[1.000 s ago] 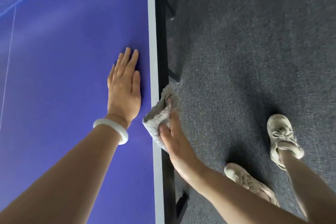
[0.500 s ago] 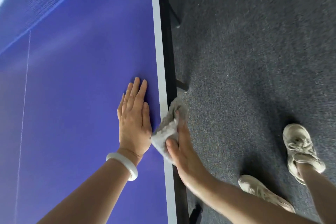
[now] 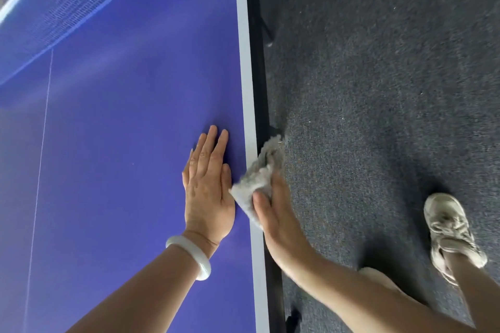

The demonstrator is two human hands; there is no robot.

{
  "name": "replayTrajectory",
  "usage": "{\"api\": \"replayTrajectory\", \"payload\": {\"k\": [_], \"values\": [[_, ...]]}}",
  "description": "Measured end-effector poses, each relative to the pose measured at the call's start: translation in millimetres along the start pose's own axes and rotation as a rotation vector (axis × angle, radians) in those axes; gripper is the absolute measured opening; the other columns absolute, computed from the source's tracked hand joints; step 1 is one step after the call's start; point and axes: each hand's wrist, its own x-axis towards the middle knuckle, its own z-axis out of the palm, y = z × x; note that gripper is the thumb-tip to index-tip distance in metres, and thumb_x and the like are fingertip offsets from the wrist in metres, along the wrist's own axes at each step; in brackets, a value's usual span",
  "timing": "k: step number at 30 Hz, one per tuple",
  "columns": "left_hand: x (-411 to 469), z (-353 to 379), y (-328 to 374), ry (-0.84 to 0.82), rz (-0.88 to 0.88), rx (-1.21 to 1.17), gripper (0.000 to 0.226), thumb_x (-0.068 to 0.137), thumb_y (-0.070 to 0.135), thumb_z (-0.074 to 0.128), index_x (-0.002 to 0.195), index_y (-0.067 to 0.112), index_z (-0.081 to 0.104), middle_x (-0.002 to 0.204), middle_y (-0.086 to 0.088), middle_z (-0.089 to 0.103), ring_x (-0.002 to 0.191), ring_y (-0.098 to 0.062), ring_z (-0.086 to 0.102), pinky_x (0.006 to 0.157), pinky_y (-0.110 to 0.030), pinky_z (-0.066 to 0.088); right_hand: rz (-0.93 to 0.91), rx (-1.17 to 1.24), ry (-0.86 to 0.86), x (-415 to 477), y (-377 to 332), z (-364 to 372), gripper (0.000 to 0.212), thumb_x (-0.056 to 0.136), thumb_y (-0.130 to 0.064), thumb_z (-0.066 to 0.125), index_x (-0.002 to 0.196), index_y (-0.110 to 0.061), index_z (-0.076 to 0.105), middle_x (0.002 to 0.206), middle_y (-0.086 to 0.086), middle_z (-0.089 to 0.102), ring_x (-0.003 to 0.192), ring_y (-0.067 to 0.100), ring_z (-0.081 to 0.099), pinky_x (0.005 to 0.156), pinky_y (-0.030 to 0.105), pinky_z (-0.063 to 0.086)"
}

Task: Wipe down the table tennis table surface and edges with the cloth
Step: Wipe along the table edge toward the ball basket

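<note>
Blue table tennis table [image 3: 108, 184] with a white border stripe filled the left; dark grey carpet [image 3: 378, 89] lay to its right. Blue mesh net [image 3: 62, 5] crossed the far corner. Left hand [image 3: 208, 192] lay flat on the top, fingers straight, holding nothing. Right hand [image 3: 276, 213] pinched a fluffy grey cloth [image 3: 258, 174] against the table's side edge, thumb on top, just beside the left hand. Pale white bangle [image 3: 194, 253] on the left wrist.
</note>
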Motion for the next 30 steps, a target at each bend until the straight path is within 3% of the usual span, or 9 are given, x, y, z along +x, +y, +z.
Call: {"api": "replayTrajectory", "payload": {"k": [3,7,11,15,19,21,24,27,30], "values": [[0.3,-0.5,0.2,0.001,0.02,0.021,0.052,0.102,0.021,0.024,0.153,0.021,0.031,0.162,0.007,0.022,0.15,-0.011,0.014,0.12,-0.045,0.016,0.022,-0.034,0.072,76.4,-28.2,-6.7,0.068,0.102,-0.045,0.03,0.156,-0.006,0.017,0.154,0.001,0.026,0.143,0.011,0.025,0.123,0.042,0.018],[0.7,-0.2,-1.2,-0.006,0.02,0.036,0.051,0.103,0.02,0.026,0.154,0.021,0.03,0.162,0.007,0.022,0.15,-0.011,0.014,0.12,-0.045,0.016,0.073,-0.017,0.092,145.8,-51.4,-20.3,0.056,0.106,-0.042,0.035,0.156,-0.021,0.024,0.154,0.007,0.036,0.143,0.017,0.034,0.121,0.036,0.023],[-0.6,-0.8,-1.6,-0.001,0.03,0.03,0.051,0.103,0.02,0.025,0.154,0.02,0.031,0.162,0.007,0.022,0.151,-0.011,0.014,0.121,-0.042,0.014,0.007,-0.019,0.11,85.0,-30.4,-6.5,0.061,0.103,-0.031,0.042,0.156,-0.008,0.019,0.153,0.014,0.035,0.142,0.02,0.035,0.119,0.042,0.027],[1.4,-1.6,-2.3,0.014,0.024,0.012,0.05,0.102,0.017,0.028,0.152,0.017,0.035,0.162,0.005,0.025,0.15,-0.01,0.014,0.122,-0.038,0.013,0.091,-0.007,-0.033,51.9,-10.9,-15.0,0.081,0.092,-0.049,0.046,0.158,-0.024,0.008,0.158,0.002,0.026,0.145,0.005,0.025,0.122,0.036,0.023],[0.4,-5.0,5.8,0.014,0.006,0.043,0.05,0.099,0.018,0.03,0.148,0.014,0.042,0.158,0.0,0.032,0.148,-0.017,0.025,0.118,-0.042,0.022,0.074,-0.132,-0.022,59.7,-11.8,-13.0,0.082,0.096,-0.053,0.043,0.158,-0.019,0.003,0.148,0.002,0.026,0.116,-0.031,0.027,0.096,-0.006,0.02],[10.9,-13.0,8.3,0.036,0.032,0.083,0.047,0.096,0.016,0.035,0.138,0.012,0.054,0.147,-0.005,0.048,0.135,-0.026,0.043,0.108,-0.044,0.035,0.111,-0.17,-0.061,60.0,-10.7,-15.0,0.086,0.092,-0.056,0.038,0.157,-0.023,-0.006,0.145,-0.002,0.019,0.106,-0.035,0.025,0.087,-0.012,0.015],[49.3,-22.4,9.3,0.093,0.084,0.097,0.036,0.092,0.006,0.041,0.116,0.01,0.067,0.124,-0.007,0.061,0.11,-0.03,0.054,0.096,-0.036,0.037,0.126,-0.229,-0.095,60.7,-11.4,-21.4,0.088,0.088,-0.058,0.034,0.156,-0.025,-0.012,0.14,-0.005,0.018,0.1,-0.029,0.027,0.084,-0.013,0.014],[106.3,-23.8,12.2,0.084,0.094,0.121,0.037,0.095,0.005,0.044,0.128,0.007,0.06,0.139,-0.01,0.054,0.124,-0.031,0.049,0.105,-0.034,0.029,0.143,-0.165,-0.117,60.9,-14.7,-23.8,0.085,0.089,-0.053,0.037,0.155,-0.027,-0.011,0.138,-0.009,0.018,0.101,-0.044,0.017,0.086,-0.012,0.016],[161.7,-16.1,11.7,0.046,0.046,0.146,0.046,0.103,0.015,0.041,0.148,0.01,0.041,0.158,-0.007,0.032,0.146,-0.025,0.028,0.119,-0.041,0.017,0.186,0.003,-0.158,58.8,-20.5,-29.0,0.083,0.093,-0.052,0.043,0.155,-0.035,-0.008,0.15,-0.017,0.015,0.121,-0.035,0.014,0.108,0.005,0.015]]}}
